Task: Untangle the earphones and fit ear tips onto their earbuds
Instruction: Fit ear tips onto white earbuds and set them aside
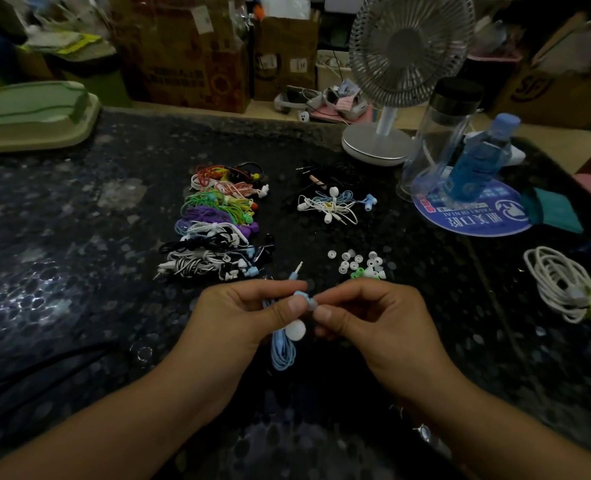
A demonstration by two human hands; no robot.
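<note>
Left hand (242, 315) grips a light-blue earphone (302, 296) and its limp coiled cable (282, 351); right hand (366, 315) pinches a tiny ear tip against the earbud. Light, soft, slippery parts likely favour fingertip holds.

I am sitting at a dark speckled counter (79, 220) in what looks like a cluttered home storeroom or small stockroom. Worn cardboard boxes (183, 53) stand stacked along the far side. A desk fan (404, 60), a clear bottle (439, 133) and shoes on the floor (325, 102) give it a lived-in look.
</note>
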